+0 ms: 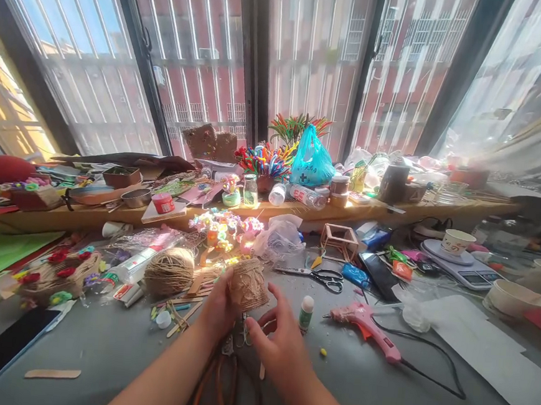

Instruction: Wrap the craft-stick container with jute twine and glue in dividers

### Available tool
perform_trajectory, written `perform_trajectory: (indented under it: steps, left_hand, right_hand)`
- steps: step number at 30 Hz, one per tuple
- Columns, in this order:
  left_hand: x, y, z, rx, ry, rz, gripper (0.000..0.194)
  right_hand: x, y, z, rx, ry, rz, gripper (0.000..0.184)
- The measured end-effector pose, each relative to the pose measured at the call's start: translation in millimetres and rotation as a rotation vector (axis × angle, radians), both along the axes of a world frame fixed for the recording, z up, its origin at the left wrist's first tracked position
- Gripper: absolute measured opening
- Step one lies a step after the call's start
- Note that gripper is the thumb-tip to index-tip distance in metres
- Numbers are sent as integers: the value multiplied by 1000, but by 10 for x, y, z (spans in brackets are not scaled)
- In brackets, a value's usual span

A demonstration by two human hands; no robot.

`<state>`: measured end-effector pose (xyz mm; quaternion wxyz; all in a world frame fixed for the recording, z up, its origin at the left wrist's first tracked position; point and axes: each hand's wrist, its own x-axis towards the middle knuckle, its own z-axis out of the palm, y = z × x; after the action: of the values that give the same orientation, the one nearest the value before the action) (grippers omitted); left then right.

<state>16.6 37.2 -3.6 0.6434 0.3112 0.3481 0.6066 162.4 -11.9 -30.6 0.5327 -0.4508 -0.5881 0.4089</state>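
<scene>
My left hand (218, 307) is closed around the left side of a small twine-wrapped cup (248, 285), held above the grey table. Brown twine covers its wall, with a rougher raised patch facing me. My right hand (281, 331) is beside the cup's right edge, thumb and fingers apart with nothing seen between them; whether a fingertip touches the cup I cannot tell. Below the hands lie large scissors with brown handles (220, 379), partly hidden by my forearms. A glue stick (306, 312) stands upright just right of my right hand.
A pink glue gun (373, 329) with a black cord lies at the right. Black-handled scissors (325, 277) lie behind the cup, and a ball of twine (169, 271) sits left of it. A kitchen scale (471, 268) bears a paper cup. Cluttered craft things fill the wooden ledge (288, 213).
</scene>
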Motion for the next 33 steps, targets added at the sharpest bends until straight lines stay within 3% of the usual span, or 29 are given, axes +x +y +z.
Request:
perform_trajectory:
  steps: [4, 9, 13, 16, 19, 22, 26, 29, 33]
  left_hand:
    - [-36, -55, 116, 56, 4, -102, 52]
    - [-263, -74, 223, 148, 263, -161, 59]
    - [-405, -64, 313, 168, 503, -123, 75]
    - [-423, -69, 389, 120, 594, -89, 78]
    - [-417, -77, 487, -5, 611, 25, 72]
    - [-429, -67, 595, -10, 622, 147, 78]
    - [-480, 4, 677, 73, 713, 218, 86]
    - [-504, 83, 673, 72, 719, 258, 82]
    - [-476, 197, 739, 111, 734, 242, 83]
  right_hand:
    - [-10, 55, -77, -101, 100, 88, 88]
    - [-6, 90, -125, -32, 65, 80, 84]
    - [-5, 100, -147, 101, 1, 61, 77]
    - [-14, 78, -148, 115, -11, 76, 81]
    - [-15, 45, -128, 85, -37, 31, 84]
    - [1, 38, -96, 90, -29, -20, 70]
    - [19, 50, -71, 149, -31, 159, 32]
    - [14, 35, -65, 182, -25, 277, 35]
    - [15, -7, -8, 263, -38, 303, 45]
